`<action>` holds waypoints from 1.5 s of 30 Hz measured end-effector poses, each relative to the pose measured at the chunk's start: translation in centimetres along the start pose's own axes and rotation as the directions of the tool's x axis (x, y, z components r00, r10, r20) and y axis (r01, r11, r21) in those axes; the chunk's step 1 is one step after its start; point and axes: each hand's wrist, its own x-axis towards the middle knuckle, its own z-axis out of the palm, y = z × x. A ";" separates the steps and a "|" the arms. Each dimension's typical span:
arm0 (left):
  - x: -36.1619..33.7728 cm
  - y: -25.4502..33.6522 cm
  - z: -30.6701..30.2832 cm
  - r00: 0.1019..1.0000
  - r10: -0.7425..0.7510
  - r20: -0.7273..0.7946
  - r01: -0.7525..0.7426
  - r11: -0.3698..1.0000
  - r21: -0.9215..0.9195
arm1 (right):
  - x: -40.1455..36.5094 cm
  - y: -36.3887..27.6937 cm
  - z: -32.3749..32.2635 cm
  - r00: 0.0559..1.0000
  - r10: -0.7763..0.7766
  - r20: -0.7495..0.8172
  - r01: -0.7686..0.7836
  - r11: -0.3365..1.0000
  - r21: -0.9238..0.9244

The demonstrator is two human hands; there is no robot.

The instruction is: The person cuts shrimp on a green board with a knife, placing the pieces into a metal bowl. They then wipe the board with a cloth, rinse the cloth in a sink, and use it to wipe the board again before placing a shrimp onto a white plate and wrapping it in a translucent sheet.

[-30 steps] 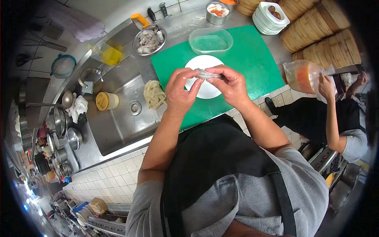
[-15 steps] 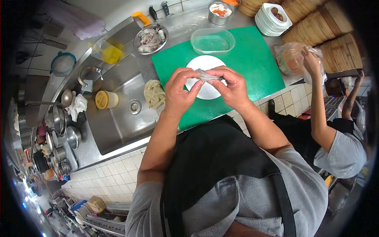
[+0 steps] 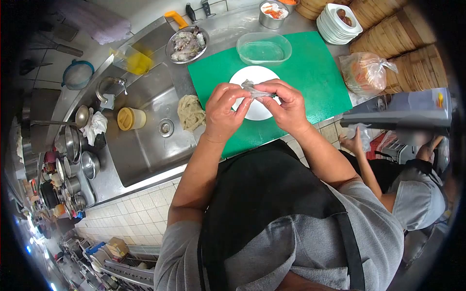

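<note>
A greyish, translucent shrimp point(image 3: 252, 89) is pinched between both hands above a round white plate point(image 3: 257, 113). My left hand point(image 3: 225, 109) grips its left side with thumb and fingers. On its other side, my right hand point(image 3: 285, 106) has thumb and forefinger closed on it. The plate rests on a green cutting board point(image 3: 315, 72). Just behind the plate stands a clear oval plastic container point(image 3: 263, 50). A metal bowl of shrimp point(image 3: 187, 44) is at the board's back left corner.
A sink point(image 3: 145, 155) lies left, with a beige cloth point(image 3: 191, 113) at its edge. Stacked white dishes point(image 3: 335, 30), a plastic bag of orange food point(image 3: 361, 73) and bamboo steamers point(image 3: 420, 68) stand right. A co-worker point(image 3: 417, 199) is at the right.
The co-worker's hand has left the bag of orange food and moved lower, holding clear plastic. A grey panel now shows beside the co-worker. My hands remain at the shrimp.
</note>
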 end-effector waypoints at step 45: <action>-6.2 -8.9 5.3 0.893 -0.207 0.400 0.094 0.954 0.284 | -0.7 11.7 -0.5 0.913 0.106 0.394 0.174 0.773 -0.611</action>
